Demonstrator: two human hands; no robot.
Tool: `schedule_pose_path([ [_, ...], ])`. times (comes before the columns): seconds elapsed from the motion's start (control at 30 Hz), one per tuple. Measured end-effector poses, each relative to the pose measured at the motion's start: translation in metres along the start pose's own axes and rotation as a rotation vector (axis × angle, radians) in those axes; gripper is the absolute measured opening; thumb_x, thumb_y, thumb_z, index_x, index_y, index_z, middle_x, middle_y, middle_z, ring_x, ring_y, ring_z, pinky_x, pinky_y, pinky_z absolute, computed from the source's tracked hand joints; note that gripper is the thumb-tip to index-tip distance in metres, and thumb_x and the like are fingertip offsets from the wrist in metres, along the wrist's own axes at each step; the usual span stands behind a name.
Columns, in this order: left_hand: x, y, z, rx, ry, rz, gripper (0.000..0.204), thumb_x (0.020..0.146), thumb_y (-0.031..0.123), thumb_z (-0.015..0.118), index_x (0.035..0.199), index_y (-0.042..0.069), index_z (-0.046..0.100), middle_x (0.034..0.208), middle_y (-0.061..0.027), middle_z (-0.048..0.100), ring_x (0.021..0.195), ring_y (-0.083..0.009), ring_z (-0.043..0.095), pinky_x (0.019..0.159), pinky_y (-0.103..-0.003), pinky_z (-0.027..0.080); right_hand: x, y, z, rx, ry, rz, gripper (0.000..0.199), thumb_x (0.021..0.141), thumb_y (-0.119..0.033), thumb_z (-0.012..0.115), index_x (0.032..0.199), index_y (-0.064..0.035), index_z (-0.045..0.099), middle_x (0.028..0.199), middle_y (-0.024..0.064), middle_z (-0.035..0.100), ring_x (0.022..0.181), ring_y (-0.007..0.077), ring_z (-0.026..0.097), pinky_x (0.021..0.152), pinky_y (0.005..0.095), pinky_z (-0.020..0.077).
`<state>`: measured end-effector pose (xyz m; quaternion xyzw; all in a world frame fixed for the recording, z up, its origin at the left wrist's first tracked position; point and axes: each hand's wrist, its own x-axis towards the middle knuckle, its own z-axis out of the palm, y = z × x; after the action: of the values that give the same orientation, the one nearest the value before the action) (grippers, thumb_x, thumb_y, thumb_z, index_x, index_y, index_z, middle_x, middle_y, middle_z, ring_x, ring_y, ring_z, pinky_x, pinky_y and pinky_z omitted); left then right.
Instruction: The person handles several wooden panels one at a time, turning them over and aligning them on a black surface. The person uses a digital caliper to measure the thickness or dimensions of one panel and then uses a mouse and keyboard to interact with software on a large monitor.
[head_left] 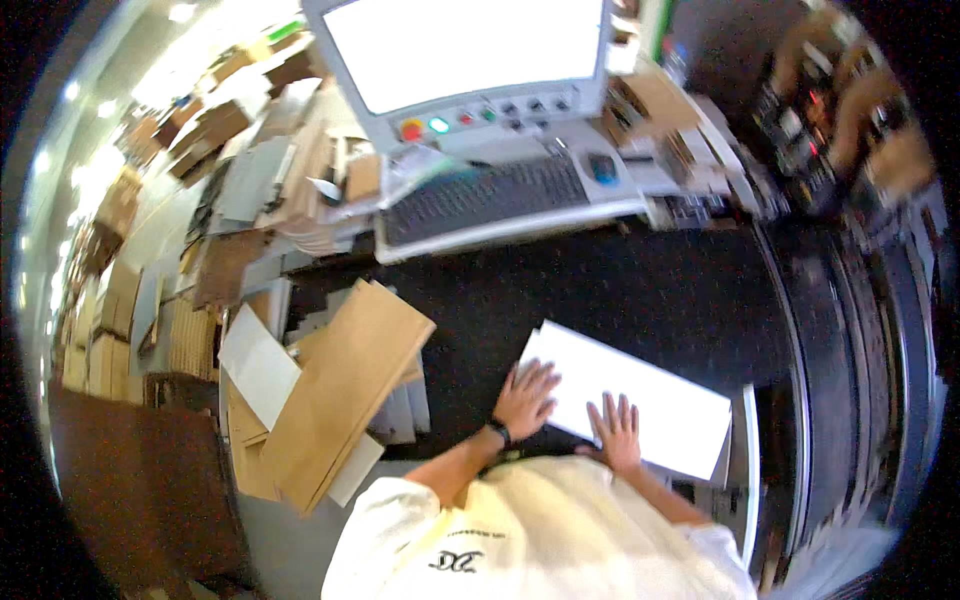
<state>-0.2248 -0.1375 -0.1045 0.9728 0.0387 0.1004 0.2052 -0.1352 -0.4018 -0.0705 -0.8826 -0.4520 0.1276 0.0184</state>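
In front of me two or so white boards [640,400] lie on a black surface, the upper one slightly offset from another beneath it at the left end. My left hand [528,395] rests at their left end, fingers spread. Lower and further right, my right hand [617,430] lies on the near edge of the boards with its fingers stretched out. Neither hand grips anything. To the left of my hands is a stack of brown boards [355,385], tilted, with a white panel [262,365] and grey pieces around it.
A control console with a bright screen [465,50], a red button [411,129] and a black keyboard [485,200] stands ahead. A mouse [602,169] sits beside the keyboard. Stacks of panels fill the left. Metal rails [795,380] run along the right, near dark machinery [820,110].
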Motion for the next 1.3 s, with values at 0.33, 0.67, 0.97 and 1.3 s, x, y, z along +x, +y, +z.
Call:
schedule_pose_path([
  [0.33,0.001,0.021,-0.004,-0.818,0.297,-0.364,0.057,0.113,0.045,0.040,0.151,0.003,0.050,0.161,-0.0216,0.043,0.150,-0.0363,0.039,0.125,-0.045,0.029,-0.062,0.045,-0.034,-0.155,0.430,-0.038,0.074,0.089,0.001,0.060,0.158,-0.0212,0.046,0.152,0.0155,0.053,0.134,0.0371,0.057,0.109,0.0475,0.0513],
  [0.67,0.020,0.112,-0.003,-1.087,0.065,-0.428,0.059,0.110,0.039,0.054,0.151,-0.002,0.047,0.155,-0.0221,0.050,0.146,-0.0313,0.046,0.122,-0.038,0.033,-0.059,0.110,-0.242,0.640,0.861,0.525,0.041,0.108,-0.035,0.061,0.122,0.0036,0.062,0.094,0.0127,0.070,0.088,0.0151,0.062,0.081,0.0332,0.0515],
  [0.97,0.112,0.091,-0.008,-1.351,0.001,-0.672,0.061,0.097,0.049,0.074,0.123,-0.005,0.064,0.111,-0.0139,0.070,0.100,-0.0197,0.064,0.091,-0.036,0.051,0.012,0.195,-0.141,1.568,1.448,0.891,0.042,0.107,-0.049,0.059,0.118,-0.0097,0.053,0.100,0.0049,0.056,0.093,0.0172,0.051,0.083,0.0391,0.0466],
  [1.3,0.180,0.019,0.052,-0.986,-0.058,-0.813,0.060,0.095,0.050,0.075,0.123,-0.003,0.068,0.112,-0.0146,0.072,0.104,-0.0249,0.067,0.092,-0.039,0.052,0.044,0.232,0.000,1.781,1.025,1.132,0.045,0.110,-0.033,0.056,0.130,0.0033,0.039,0.125,0.0186,0.055,0.114,0.0293,0.055,0.094,0.0455,0.0492],
])
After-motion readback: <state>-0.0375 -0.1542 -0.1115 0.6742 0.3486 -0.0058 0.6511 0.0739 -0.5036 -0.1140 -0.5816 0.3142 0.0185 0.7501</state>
